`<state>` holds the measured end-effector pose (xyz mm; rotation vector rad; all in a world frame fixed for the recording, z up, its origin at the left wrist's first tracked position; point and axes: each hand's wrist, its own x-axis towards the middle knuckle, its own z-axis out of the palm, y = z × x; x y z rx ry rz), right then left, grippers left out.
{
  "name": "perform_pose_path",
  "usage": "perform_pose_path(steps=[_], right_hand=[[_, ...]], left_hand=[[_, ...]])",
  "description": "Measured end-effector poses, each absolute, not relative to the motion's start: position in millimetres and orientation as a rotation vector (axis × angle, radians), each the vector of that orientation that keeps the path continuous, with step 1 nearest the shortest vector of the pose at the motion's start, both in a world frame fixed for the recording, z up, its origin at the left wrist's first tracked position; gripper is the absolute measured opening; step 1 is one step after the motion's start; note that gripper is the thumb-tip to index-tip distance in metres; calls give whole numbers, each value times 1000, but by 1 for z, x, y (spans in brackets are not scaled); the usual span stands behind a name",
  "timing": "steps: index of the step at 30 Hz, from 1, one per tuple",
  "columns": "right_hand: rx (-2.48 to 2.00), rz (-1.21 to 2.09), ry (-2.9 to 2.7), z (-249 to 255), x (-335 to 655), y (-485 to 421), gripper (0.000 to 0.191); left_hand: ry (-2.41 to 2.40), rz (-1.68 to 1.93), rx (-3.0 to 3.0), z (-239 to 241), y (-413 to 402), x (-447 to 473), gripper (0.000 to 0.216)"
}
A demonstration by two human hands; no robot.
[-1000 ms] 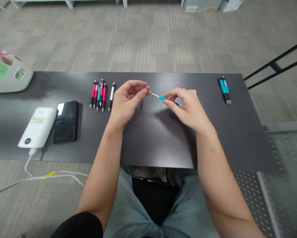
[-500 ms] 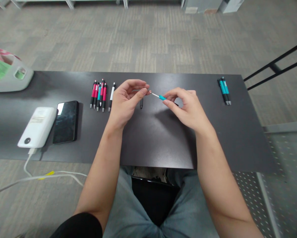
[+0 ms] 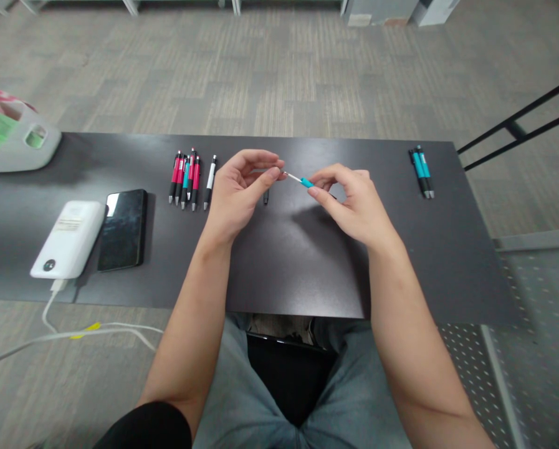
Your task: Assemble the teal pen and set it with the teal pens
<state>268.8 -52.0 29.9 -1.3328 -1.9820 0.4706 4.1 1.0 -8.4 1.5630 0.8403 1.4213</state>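
Black matte worktop (image 3: 279,262) stands on grey carpet (image 3: 279,75), and above its middle the right hand (image 3: 354,206) pinches a teal pen refill (image 3: 300,181) while left hand (image 3: 237,193) fingers close on its tip.

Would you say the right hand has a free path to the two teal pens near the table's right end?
Probably yes: bare table lies between the right hand and the teal pens, but its fingers already hold a teal pen part.
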Motion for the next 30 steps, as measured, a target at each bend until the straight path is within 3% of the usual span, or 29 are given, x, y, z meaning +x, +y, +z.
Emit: perform_pose_path(steps=[10,22,30], right_hand=[[-1319,494,-1972,31,267,-54,22],[-1329,537,-2002,34,265,-54,24],[-1325,506,-1954,34,266,-54,33]], left_hand=[[803,1424,1584,-8,1,4,55],[844,1170,1562,10,-13,13,65],[1222,1096,2050,-6,2,-37,55]])
